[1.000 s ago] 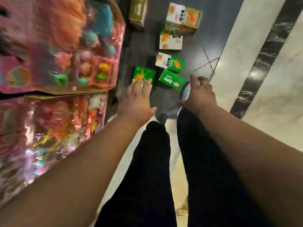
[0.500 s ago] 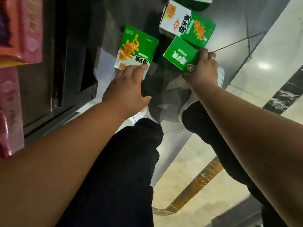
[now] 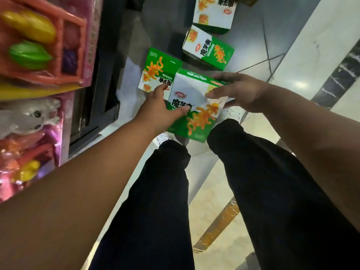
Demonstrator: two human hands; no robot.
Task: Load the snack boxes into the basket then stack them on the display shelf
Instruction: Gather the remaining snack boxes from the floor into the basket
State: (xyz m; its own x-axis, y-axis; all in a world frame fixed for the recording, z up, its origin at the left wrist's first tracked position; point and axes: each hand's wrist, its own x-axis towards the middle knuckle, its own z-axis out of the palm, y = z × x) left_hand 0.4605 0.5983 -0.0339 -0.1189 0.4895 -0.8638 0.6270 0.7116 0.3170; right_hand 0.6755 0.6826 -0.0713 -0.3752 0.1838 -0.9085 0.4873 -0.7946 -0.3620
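Note:
A green and white snack box (image 3: 194, 106) is lifted off the floor between both my hands, above my knees. My left hand (image 3: 157, 110) grips its left edge, thumb across the printed face. My right hand (image 3: 239, 90) holds its right side, thumb on top and fingers along the far edge. Another snack box (image 3: 155, 67) lies flat on the dark floor just beyond my left hand. Two more boxes (image 3: 208, 49) (image 3: 214, 14) lie further out. No basket is in view.
Toy packs in pink and orange wrapping (image 3: 39, 45) hang on a shelf at my left, with a dark shelf base (image 3: 97, 106) below. Pale marble floor with a black stripe (image 3: 339, 73) runs on the right. My dark trousered legs (image 3: 161, 201) fill the lower frame.
Both hands reached down to the floor boxes. My right hand took the small green box, and now both hands hold it raised and turned face up. The camera dipped lower.

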